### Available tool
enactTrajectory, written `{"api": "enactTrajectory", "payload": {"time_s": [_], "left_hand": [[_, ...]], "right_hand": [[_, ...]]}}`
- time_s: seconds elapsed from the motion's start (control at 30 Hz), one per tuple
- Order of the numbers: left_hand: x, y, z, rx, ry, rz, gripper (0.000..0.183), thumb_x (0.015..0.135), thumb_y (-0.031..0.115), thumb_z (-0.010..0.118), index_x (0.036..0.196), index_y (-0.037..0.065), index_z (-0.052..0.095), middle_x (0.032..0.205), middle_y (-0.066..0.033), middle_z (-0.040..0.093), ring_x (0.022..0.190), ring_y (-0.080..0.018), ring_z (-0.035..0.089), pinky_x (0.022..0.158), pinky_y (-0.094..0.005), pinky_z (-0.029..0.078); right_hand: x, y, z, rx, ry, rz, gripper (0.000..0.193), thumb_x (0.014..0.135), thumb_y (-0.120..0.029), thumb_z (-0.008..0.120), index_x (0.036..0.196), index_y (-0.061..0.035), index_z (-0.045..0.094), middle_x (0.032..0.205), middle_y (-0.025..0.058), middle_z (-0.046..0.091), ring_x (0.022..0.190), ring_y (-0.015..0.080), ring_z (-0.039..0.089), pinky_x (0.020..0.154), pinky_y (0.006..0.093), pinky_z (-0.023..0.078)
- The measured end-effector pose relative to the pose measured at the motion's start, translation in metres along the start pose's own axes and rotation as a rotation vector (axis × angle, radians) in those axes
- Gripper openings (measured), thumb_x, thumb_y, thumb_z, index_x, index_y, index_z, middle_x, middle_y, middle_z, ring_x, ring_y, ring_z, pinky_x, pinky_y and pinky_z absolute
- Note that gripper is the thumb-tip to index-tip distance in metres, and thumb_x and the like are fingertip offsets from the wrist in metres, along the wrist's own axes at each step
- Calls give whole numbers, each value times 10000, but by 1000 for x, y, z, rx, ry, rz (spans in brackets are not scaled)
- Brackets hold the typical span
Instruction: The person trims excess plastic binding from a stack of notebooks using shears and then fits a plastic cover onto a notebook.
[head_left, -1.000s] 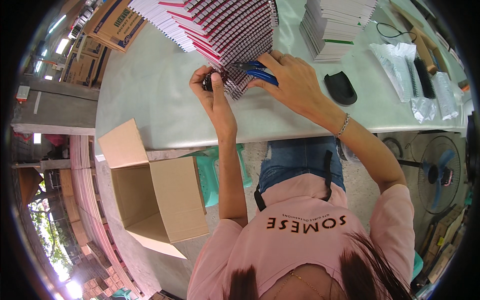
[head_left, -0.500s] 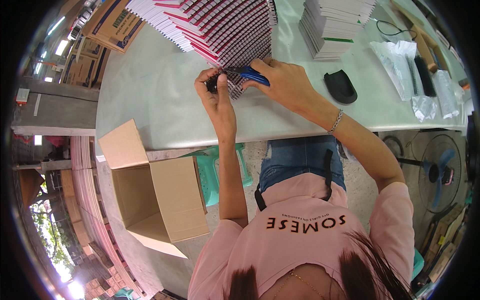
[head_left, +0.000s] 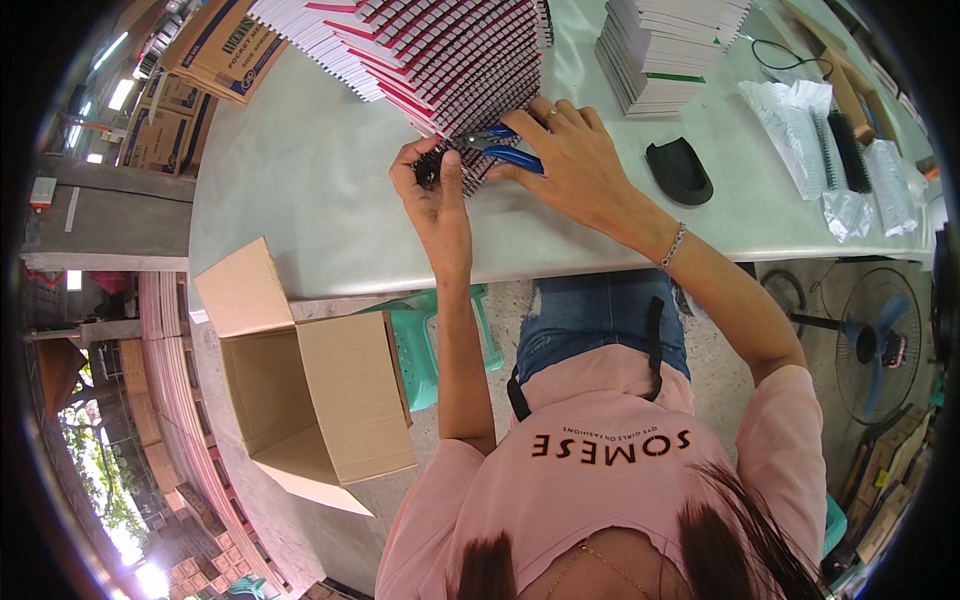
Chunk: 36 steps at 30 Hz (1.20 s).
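A tall stack of spiral-bound notebooks [head_left: 430, 60], with white and red edges, stands at the table's far side. Its bound edge shows rows of dark coils. At the stack's near corner, my left hand [head_left: 437, 205] is closed around a bunch of black coil binding [head_left: 430, 168], partly hidden by the fingers. My right hand [head_left: 575, 160] grips blue-handled pliers [head_left: 512, 157]. Their handles are spread, and the jaws point left at the coil ends beside my left thumb. Whether the jaws touch a wire is too small to tell.
Another stack of white notebooks [head_left: 655, 60] stands at the far right. Near it lie a black curved plastic piece [head_left: 680, 172], clear plastic wrapping [head_left: 795, 120] and a dark brush-like roll [head_left: 850, 150]. An open cardboard box [head_left: 358, 395] sits below the table's left edge, by a green stool [head_left: 415, 350].
The pliers' handles have spread apart as my right fingers opened and lifted a little. My left hand stays on the coil in nearly the same place.
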<state>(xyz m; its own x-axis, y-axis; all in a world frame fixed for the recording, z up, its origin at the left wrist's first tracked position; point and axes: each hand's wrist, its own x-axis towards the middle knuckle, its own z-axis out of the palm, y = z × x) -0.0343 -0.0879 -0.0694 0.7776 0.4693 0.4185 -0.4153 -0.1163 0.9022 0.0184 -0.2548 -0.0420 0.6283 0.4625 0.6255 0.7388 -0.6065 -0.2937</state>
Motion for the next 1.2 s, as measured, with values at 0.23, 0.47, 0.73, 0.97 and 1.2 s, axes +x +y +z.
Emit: {"api": "enactTrajectory", "payload": {"time_s": [0.23,0.47,0.73,0.97,1.2], "left_hand": [[2,-3,-1,84,6,31,235,1035,172,598,1205,23,538,1085,-31,572,976,-93,516,912,-248,412],[0,-2,-1,-114,52,-68,290,1045,228,590,1232,18,518,1139,-52,547,1012,-127,525,965,-276,413],[-5,4,5,-39,22,-82,305,1023,171,613,1276,37,511,1121,-30,552,999,-116,515,954,-255,402],[-4,-5,-4,46,-12,-21,244,1033,161,589,1236,34,543,1130,-32,575,1023,-105,511,937,-267,407],[-3,-9,-4,-31,-2,-73,288,1042,222,590,1244,27,526,1169,-48,562,1063,-112,510,973,-281,406]], "right_hand": [[3,2,0,57,-86,36,462,857,-498,708,1074,-100,618,951,125,694,814,304,676,703,408,512],[-4,1,-1,102,-118,90,463,853,-498,716,1067,-102,609,918,112,685,769,292,676,666,392,518],[-6,0,4,-19,18,-19,557,848,-519,717,1207,-107,612,1112,123,615,992,311,582,884,434,401],[0,-5,2,-17,3,-39,480,856,-491,714,1112,-95,619,1051,141,660,925,303,625,801,422,464],[-5,-1,8,148,-86,74,453,856,-480,721,1037,-81,606,821,113,687,676,307,676,570,425,516]]}}
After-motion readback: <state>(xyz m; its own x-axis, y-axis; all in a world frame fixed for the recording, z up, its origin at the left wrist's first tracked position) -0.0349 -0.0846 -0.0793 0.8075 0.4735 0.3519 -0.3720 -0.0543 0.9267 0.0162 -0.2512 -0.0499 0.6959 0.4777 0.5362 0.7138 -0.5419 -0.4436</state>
